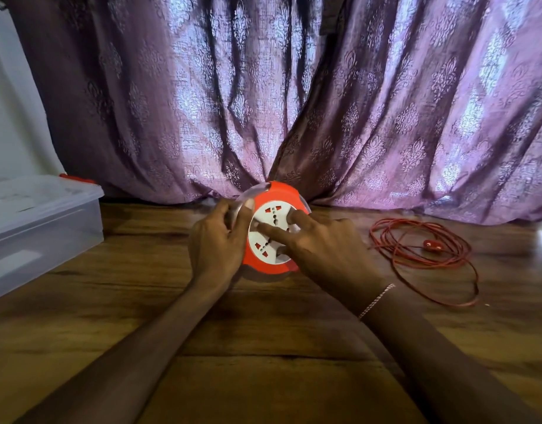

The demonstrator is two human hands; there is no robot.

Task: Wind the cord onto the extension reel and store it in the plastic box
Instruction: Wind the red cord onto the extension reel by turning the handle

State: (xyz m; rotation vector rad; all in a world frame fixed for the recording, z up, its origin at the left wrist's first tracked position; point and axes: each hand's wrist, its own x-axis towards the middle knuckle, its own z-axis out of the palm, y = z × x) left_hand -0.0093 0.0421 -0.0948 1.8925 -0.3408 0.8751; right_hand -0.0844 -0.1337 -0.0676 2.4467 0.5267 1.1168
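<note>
The round extension reel [271, 194], red with a white socket face, stands tilted on the wooden floor at the middle. My left hand [216, 243] grips its left rim, thumb on the front edge. My right hand [321, 246] lies on the white face with straight fingers pressing on it. The red cord [422, 255] lies in loose coils on the floor to the right, its red plug [431, 244] inside the coils. The clear plastic box [46, 228] sits at the left edge.
A purple patterned curtain [294, 102] hangs down to the floor right behind the reel. The box's clear lid [10, 87] leans upright at the far left. Bare wooden floor [263, 347] stretches in front of the reel.
</note>
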